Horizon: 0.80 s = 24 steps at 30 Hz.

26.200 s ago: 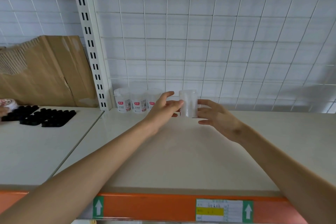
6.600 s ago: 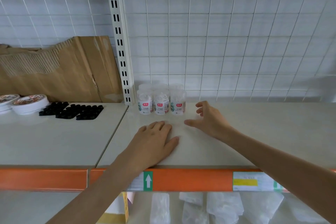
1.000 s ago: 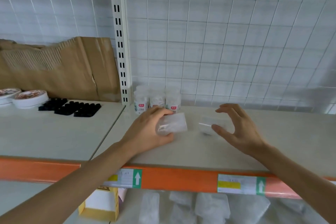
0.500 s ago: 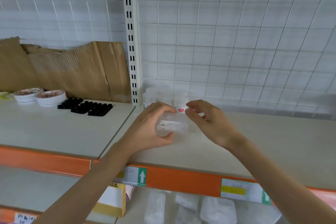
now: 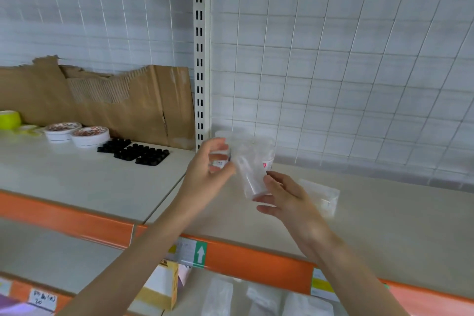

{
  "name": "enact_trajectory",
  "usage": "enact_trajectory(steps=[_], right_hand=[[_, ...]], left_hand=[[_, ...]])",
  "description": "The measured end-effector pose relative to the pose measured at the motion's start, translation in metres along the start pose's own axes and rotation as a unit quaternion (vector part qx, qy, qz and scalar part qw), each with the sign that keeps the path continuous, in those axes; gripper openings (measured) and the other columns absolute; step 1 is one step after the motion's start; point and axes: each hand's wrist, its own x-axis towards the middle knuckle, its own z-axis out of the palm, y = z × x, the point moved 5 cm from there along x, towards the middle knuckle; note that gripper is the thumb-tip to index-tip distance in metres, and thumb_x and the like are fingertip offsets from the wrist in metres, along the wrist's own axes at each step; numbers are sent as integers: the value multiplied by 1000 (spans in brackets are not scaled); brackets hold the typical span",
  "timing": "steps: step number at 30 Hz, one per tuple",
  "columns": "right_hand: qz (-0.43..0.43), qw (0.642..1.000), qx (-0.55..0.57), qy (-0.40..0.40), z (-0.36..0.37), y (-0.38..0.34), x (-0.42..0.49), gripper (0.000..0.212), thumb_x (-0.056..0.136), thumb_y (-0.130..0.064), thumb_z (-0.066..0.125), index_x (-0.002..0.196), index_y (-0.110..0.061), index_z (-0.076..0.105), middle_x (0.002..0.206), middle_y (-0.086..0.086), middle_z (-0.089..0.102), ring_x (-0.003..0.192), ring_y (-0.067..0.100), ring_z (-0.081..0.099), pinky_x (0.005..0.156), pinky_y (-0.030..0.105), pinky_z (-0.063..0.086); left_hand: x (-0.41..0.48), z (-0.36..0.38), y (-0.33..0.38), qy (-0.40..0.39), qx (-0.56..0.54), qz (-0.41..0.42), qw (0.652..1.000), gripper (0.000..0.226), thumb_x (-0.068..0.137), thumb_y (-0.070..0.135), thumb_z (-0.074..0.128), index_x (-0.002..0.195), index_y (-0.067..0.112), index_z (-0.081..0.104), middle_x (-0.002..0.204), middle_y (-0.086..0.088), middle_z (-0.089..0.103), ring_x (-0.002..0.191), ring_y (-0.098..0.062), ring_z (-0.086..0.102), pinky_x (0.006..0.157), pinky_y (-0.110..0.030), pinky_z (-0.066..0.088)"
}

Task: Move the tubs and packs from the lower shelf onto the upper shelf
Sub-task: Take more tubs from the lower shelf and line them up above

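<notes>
A clear pack of cups [image 5: 250, 174] stands tilted above the upper shelf [image 5: 384, 226], held between both hands. My left hand [image 5: 205, 179] grips its upper left side and my right hand [image 5: 287, 197] grips its lower end. Behind it, several white tubs [image 5: 268, 155] with red labels stand against the wire back, partly hidden by my left hand. A second clear pack [image 5: 320, 196] lies flat on the shelf just right of my right hand. On the lower shelf, more clear packs [image 5: 218, 297] show below the orange edge.
A slotted upright post [image 5: 200, 72] divides the bays. In the left bay are torn cardboard [image 5: 115, 100], black trays [image 5: 136, 152], stacked paper plates [image 5: 77, 133] and a green bowl [image 5: 9, 119]. A yellow-and-white box [image 5: 164, 287] sits on the lower shelf.
The pack has been turned from lying sideways in my left hand to tilted upright, and my right hand has taken its lower end. The view has swung left, showing the second pack again.
</notes>
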Motion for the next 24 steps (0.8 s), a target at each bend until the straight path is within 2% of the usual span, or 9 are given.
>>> enact_trajectory(steps=[3, 6, 10, 14, 18, 21, 24], right_hand=[[18, 999, 25, -8, 6, 7, 0, 23, 99, -21, 54, 121, -15, 59, 106, 11, 70, 99, 25, 69, 81, 31, 54], [18, 1000, -6, -22, 7, 12, -2, 25, 99, -22, 54, 123, -17, 60, 111, 4, 72, 99, 17, 70, 85, 29, 54], [48, 997, -5, -53, 7, 16, -7, 24, 101, -18, 51, 123, -19, 59, 113, 3, 72, 103, 16, 69, 93, 30, 52], [57, 996, -4, -70, 9, 16, -9, 29, 98, -10, 52, 124, -21, 58, 114, 6, 71, 107, 17, 67, 100, 33, 49], [51, 997, -14, -59, 7, 17, -9, 33, 94, -11, 61, 125, -21, 56, 115, 5, 70, 106, 16, 67, 96, 31, 51], [38, 999, -11, -31, 4, 16, -10, 33, 91, -9, 66, 120, -22, 57, 114, 4, 68, 106, 17, 66, 91, 31, 53], [23, 999, -23, -13, 1, 12, -12, 43, 86, -10, 72, 124, -22, 55, 112, 1, 67, 104, 14, 65, 90, 32, 55]], left_hand=[[-15, 7, -6, -40, -32, -124, 991, 24, 94, 33, 62, 117, 27, 58, 109, 7, 67, 88, -8, 69, 86, -35, 55], [-29, 16, -10, -99, -58, -194, 974, 30, 95, 46, 57, 118, 26, 60, 104, 7, 69, 80, -3, 70, 81, -30, 57], [-37, 16, -15, -89, -74, -189, 975, 33, 92, 43, 62, 116, 21, 63, 100, 5, 73, 83, -7, 71, 75, -26, 54], [-40, 13, -16, -87, -65, -168, 980, 25, 93, 41, 60, 115, 27, 64, 101, 10, 73, 89, -1, 68, 74, -19, 52], [-40, 13, -16, -97, -74, -177, 977, 33, 93, 43, 60, 121, 27, 64, 110, 10, 71, 95, -3, 68, 75, -22, 50], [-40, 13, -13, -77, -61, -173, 980, 26, 90, 42, 66, 114, 32, 65, 99, 13, 72, 87, 1, 67, 75, -22, 51], [-40, 13, -10, -71, -58, -164, 982, 28, 84, 39, 73, 108, 28, 65, 94, 11, 73, 83, -4, 69, 72, -22, 52]])
